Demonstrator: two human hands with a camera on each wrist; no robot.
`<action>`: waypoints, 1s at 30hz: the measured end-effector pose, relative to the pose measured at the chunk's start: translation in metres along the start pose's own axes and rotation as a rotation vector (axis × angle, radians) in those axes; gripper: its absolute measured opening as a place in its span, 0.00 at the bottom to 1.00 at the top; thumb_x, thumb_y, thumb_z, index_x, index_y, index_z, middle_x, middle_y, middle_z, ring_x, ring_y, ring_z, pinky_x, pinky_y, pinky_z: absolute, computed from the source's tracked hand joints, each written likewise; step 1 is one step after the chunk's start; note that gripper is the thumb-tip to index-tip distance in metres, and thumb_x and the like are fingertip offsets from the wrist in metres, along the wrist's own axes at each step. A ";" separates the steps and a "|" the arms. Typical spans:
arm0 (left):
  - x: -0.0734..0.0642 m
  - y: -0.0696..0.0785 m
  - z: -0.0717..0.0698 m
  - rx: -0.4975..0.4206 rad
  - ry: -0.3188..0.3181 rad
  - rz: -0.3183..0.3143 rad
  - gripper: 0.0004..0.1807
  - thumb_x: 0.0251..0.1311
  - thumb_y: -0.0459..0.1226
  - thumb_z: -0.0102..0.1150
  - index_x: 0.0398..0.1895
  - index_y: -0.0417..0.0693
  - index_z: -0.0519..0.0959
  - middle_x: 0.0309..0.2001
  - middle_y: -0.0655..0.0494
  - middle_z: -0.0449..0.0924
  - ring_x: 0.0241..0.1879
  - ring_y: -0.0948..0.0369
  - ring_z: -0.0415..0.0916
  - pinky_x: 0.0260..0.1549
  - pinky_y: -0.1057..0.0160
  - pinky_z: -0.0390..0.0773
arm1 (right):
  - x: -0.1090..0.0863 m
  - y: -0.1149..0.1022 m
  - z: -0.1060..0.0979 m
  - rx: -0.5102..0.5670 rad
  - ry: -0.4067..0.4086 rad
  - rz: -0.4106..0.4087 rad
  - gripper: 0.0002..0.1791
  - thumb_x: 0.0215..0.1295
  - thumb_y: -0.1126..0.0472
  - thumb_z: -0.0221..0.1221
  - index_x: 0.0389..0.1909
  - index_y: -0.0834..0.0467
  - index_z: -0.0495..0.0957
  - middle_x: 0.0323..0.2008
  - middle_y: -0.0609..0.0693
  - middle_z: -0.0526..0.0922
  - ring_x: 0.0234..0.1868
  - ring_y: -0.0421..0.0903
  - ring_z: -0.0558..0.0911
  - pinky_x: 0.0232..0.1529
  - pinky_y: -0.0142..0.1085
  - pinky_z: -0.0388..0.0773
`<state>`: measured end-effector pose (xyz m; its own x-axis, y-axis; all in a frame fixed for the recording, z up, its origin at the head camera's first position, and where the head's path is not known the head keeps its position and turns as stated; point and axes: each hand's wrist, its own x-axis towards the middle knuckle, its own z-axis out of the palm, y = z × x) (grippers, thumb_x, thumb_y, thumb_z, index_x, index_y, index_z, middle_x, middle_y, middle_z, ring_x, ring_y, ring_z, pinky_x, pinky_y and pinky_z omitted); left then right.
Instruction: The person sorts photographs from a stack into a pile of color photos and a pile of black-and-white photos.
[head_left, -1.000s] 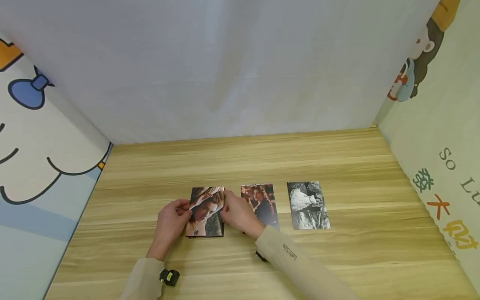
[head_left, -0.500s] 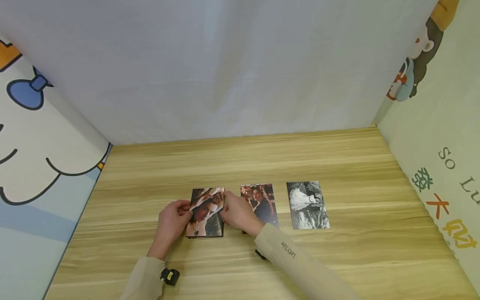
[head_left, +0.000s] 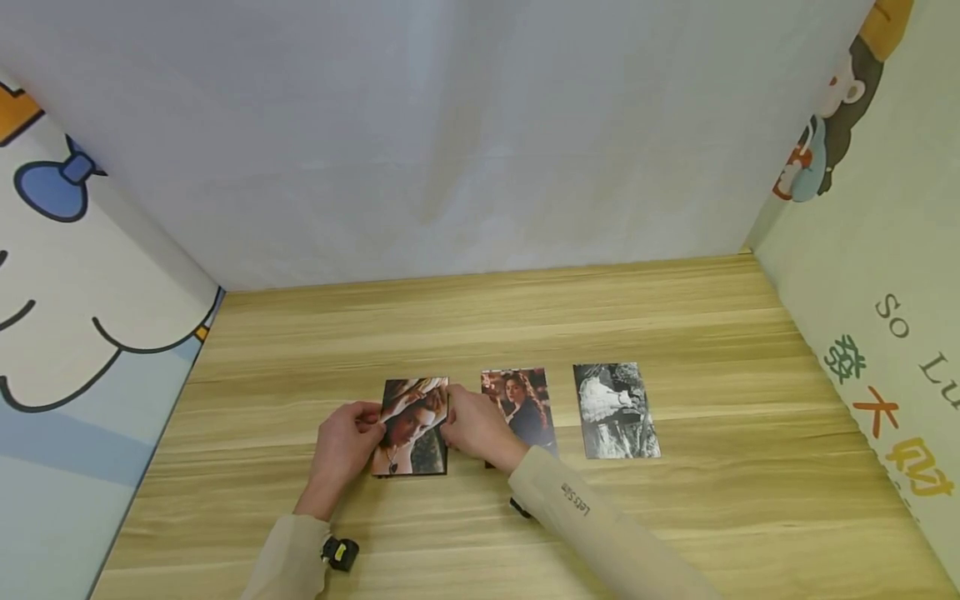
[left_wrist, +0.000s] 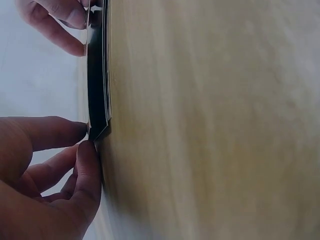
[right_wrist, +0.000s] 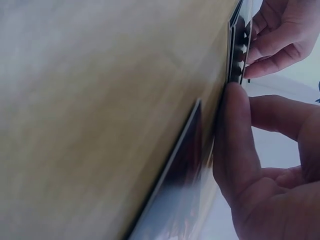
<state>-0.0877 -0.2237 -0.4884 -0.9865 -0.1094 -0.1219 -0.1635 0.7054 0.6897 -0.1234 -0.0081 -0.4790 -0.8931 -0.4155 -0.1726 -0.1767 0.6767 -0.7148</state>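
Observation:
A photo card with a colour portrait lies uppermost on a small stack of cards at the left of the row. My left hand pinches its left edge between thumb and fingertips. Along the opposite edge, my right hand pinches the card too. In the left wrist view, a dark gap separates this top card from the layered stack beneath, so it sits slightly raised. Partly hidden behind my right hand and wrist is a second photo card, showing a figure in dark clothing.
A black-and-white photo card lies flat to the right of the row. The wooden tabletop meets a pale curtain-like back wall. Printed side walls stand at left and right.
The far edge of the portrait card has shifted slightly toward me. Both hands keep their pinch at its sides and hardly move. The other two cards stay put.

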 end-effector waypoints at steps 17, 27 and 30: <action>0.002 -0.003 0.001 0.015 0.027 -0.005 0.19 0.61 0.30 0.62 0.55 0.31 0.82 0.41 0.44 0.84 0.42 0.49 0.84 0.45 0.48 0.83 | -0.002 0.000 -0.001 0.006 -0.003 -0.006 0.35 0.64 0.70 0.61 0.72 0.68 0.66 0.21 0.42 0.77 0.17 0.39 0.72 0.21 0.32 0.67; -0.004 0.008 0.003 -0.076 0.144 -0.017 0.19 0.67 0.37 0.59 0.58 0.39 0.83 0.44 0.47 0.86 0.43 0.51 0.86 0.41 0.55 0.83 | -0.014 0.006 -0.009 0.082 0.060 -0.018 0.28 0.70 0.65 0.60 0.70 0.63 0.72 0.31 0.45 0.82 0.19 0.37 0.72 0.23 0.33 0.70; -0.006 0.014 0.004 -0.107 0.169 -0.016 0.18 0.67 0.37 0.61 0.57 0.40 0.84 0.42 0.48 0.86 0.40 0.53 0.86 0.38 0.61 0.81 | -0.019 0.005 -0.013 0.104 0.074 -0.031 0.26 0.70 0.64 0.60 0.68 0.64 0.74 0.36 0.47 0.84 0.22 0.38 0.75 0.27 0.34 0.73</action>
<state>-0.0844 -0.2100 -0.4811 -0.9700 -0.2424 -0.0175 -0.1700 0.6251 0.7618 -0.1131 0.0115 -0.4704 -0.9166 -0.3868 -0.1015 -0.1644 0.5958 -0.7861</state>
